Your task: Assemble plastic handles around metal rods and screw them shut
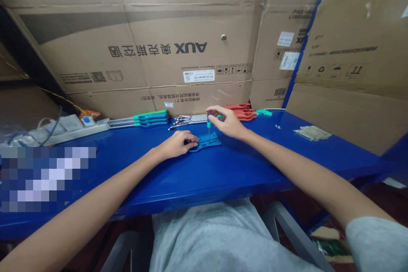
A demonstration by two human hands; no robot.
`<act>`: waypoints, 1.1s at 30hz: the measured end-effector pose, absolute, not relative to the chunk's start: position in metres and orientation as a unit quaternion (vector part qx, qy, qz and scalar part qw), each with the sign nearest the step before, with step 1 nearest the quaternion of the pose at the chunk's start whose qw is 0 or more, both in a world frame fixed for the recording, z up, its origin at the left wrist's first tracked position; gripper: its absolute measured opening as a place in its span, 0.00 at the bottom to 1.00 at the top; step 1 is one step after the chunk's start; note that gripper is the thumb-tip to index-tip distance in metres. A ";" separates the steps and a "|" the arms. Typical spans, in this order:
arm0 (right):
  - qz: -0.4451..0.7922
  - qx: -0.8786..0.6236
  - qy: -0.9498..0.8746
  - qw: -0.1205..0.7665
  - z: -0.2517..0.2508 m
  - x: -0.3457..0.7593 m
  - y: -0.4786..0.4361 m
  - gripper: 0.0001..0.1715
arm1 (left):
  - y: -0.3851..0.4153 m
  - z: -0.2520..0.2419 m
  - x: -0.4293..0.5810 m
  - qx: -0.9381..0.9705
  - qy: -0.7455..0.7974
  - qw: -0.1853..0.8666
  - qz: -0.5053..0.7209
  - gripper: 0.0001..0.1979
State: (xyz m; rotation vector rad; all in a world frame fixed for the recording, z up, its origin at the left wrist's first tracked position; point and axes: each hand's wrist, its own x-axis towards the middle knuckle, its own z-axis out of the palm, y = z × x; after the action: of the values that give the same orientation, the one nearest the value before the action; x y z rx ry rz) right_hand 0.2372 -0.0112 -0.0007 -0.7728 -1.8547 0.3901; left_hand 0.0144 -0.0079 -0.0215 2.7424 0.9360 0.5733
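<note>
My left hand (174,144) rests on the blue table (134,170) and grips the left end of a flat blue plastic part (208,141). My right hand (227,122) pinches a small screwdriver with a teal handle (209,124) upright. Its thin metal shaft reaches down onto the blue part. The screwdriver's tip is too small to see clearly, and my fingers hide the top of the handle.
Behind my hands lie stacked teal-and-blue plastic pieces (151,118), a bundle of thin wired parts (188,120) and stacked orange-red pieces (244,112). Beige strips (312,133) lie at the right. A power strip (63,129) sits left, against large cardboard boxes (191,42).
</note>
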 end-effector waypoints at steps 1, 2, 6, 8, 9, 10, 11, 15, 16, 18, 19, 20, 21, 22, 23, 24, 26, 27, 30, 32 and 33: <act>0.173 -0.320 -0.770 0.524 0.000 0.237 -0.011 0.11 | -0.008 -0.021 0.014 0.925 0.316 0.093 0.192 0.13; 0.179 -0.317 -0.767 0.529 -0.001 0.237 -0.010 0.10 | -0.008 -0.021 0.014 0.925 0.315 0.092 0.191 0.13; 0.182 -0.300 -0.757 0.551 -0.003 0.237 -0.009 0.13 | -0.009 -0.020 0.014 0.926 0.315 0.088 0.189 0.14; 0.176 -0.299 -0.762 0.547 -0.003 0.237 -0.010 0.17 | -0.009 -0.020 0.014 0.927 0.314 0.085 0.188 0.14; 0.168 -0.301 -0.768 0.540 -0.002 0.237 -0.012 0.17 | -0.009 -0.020 0.014 0.927 0.314 0.084 0.188 0.14; 0.157 -0.305 -0.774 0.532 -0.002 0.237 -0.013 0.18 | -0.008 -0.020 0.014 0.927 0.313 0.084 0.188 0.14; 0.146 -0.309 -0.781 0.523 -0.001 0.237 -0.014 0.18 | -0.008 -0.020 0.014 0.927 0.312 0.084 0.188 0.13; 0.146 -0.297 -0.803 0.496 0.000 0.239 -0.017 0.18 | -0.008 -0.021 0.014 0.927 0.313 0.084 0.190 0.13; 0.159 -0.289 -0.807 0.491 0.000 0.239 -0.017 0.19 | -0.008 -0.021 0.014 0.927 0.312 0.084 0.190 0.13; 0.180 -0.277 -0.809 0.485 0.000 0.240 -0.016 0.20 | -0.008 -0.021 0.014 0.927 0.311 0.086 0.189 0.13; 0.185 -0.277 -0.808 0.485 -0.001 0.240 -0.015 0.20 | -0.008 -0.020 0.014 0.927 0.311 0.087 0.188 0.13; 0.184 -0.280 -0.806 0.488 -0.002 0.240 -0.014 0.20 | -0.008 -0.020 0.014 0.927 0.312 0.087 0.189 0.13; 0.179 -0.285 -0.804 0.491 -0.002 0.240 -0.013 0.20 | -0.008 -0.020 0.014 0.927 0.312 0.088 0.189 0.13; 0.172 -0.290 -0.802 0.493 -0.003 0.240 -0.013 0.21 | -0.008 -0.020 0.014 0.927 0.312 0.088 0.189 0.13; 0.163 -0.294 -0.801 0.495 -0.003 0.239 -0.013 0.21 | -0.008 -0.020 0.014 0.927 0.312 0.088 0.189 0.13; 0.153 -0.299 -0.801 0.495 -0.003 0.239 -0.012 0.21 | -0.008 -0.020 0.014 0.927 0.311 0.087 0.189 0.13; 0.136 -0.308 -0.802 0.494 -0.003 0.239 -0.013 0.19 | -0.008 -0.020 0.014 0.928 0.310 0.086 0.187 0.13; 0.131 -0.311 -0.802 0.493 -0.003 0.239 -0.013 0.18 | -0.008 -0.020 0.014 0.928 0.311 0.085 0.186 0.13; 0.142 -0.308 -0.804 0.488 -0.004 0.239 -0.014 0.19 | -0.008 -0.020 0.014 0.929 0.311 0.082 0.185 0.13; 0.162 -0.300 -0.806 0.484 -0.004 0.239 -0.013 0.22 | -0.008 -0.020 0.014 0.928 0.311 0.082 0.185 0.13; 0.171 -0.297 -0.806 0.482 -0.005 0.239 -0.013 0.24 | -0.008 -0.020 0.014 0.928 0.312 0.083 0.185 0.13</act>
State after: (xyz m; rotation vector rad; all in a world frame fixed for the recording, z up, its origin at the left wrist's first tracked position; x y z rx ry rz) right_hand 0.2389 -0.0129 -0.0050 -0.7246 -1.9653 0.4177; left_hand 0.0142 -0.0082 -0.0198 2.7713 0.9320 0.5513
